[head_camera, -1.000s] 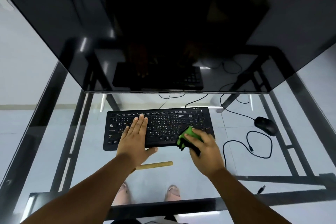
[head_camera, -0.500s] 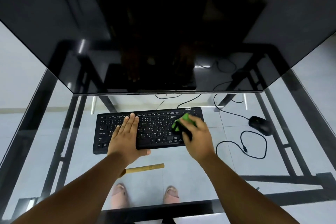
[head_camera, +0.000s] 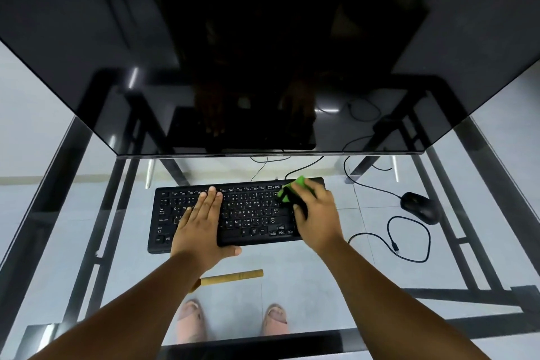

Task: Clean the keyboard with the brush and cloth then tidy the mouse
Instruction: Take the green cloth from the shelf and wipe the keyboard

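A black keyboard [head_camera: 248, 213] lies on the glass desk in front of the monitor. My left hand [head_camera: 201, 223] rests flat on its left half, fingers together, holding it down. My right hand [head_camera: 317, 213] is closed around a green and black cloth [head_camera: 293, 191] and presses it on the keyboard's far right corner. A black mouse [head_camera: 420, 207] sits to the right, its cable [head_camera: 409, 238] looped on the glass. The brush's wooden handle [head_camera: 233, 276] lies near the front, its left end hidden under my left forearm.
A large dark monitor [head_camera: 263, 52] overhangs the far side of the glass desk [head_camera: 365, 278]. Black frame bars run beneath the glass. My feet show through the glass below. A cable runs from the keyboard's back edge behind the monitor.
My right hand has swept the cloth from the keyboard's near right corner up to its far right corner. My left hand has stayed pressed on the left half.
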{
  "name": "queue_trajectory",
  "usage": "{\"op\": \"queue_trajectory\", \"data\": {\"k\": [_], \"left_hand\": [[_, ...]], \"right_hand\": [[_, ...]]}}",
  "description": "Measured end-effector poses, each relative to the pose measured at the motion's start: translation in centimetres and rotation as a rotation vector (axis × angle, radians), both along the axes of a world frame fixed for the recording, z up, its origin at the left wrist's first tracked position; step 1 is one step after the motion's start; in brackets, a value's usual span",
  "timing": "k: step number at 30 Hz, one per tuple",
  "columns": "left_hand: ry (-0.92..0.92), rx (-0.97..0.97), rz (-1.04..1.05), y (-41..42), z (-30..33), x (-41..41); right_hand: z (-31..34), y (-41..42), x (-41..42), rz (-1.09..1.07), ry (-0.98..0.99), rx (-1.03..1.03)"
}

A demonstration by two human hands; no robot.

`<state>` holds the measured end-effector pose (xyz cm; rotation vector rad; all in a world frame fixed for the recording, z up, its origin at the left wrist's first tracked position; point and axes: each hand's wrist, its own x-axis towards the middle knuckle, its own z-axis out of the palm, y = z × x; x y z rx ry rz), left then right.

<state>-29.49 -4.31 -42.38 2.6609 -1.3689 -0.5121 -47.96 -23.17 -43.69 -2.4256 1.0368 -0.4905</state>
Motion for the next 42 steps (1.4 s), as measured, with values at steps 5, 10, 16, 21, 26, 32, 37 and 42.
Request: {"op": "queue_trajectory", "data": {"k": [5,10,16,21,26,32,37,42], "left_hand": [[-0.028,-0.013,0.041,0.5,0.1,-0.1],[-0.031,-0.025,0.070,0.8,0.1,-0.1],[-0.027,-0.042,0.056,1.2,0.0,0.5],[-0.023,-0.012,0.095,3.5,0.2,2.6],[0.000,-0.013,0.140,5.3,0.2,4.0],[0.032,-0.022,0.122,7.1,0.1,5.7],[0.061,-0.019,0.075,7.7,0.0,6.7],[0.109,-0.040,0.043,8.1,-0.1,7.4]], "right_hand": [[-0.3,-0.9,-1.3,-0.080,-0.038,-0.008],[0.9,-1.1,2.3,-0.219,0.062,0.068],[1.6,1.7,5.0,0.168,0.101,0.092],[1.2,1.0,4.8,-0.039,0.083,0.031],[2.0,2.7,8.9,-0.033,0.156,0.069],[1.6,4.9,9.2,0.258,0.137,0.081],[1.4,4.5,9.6,0.019,0.128,0.030],[2.2,6.3,11.1,0.203,0.119,0.133]]}}
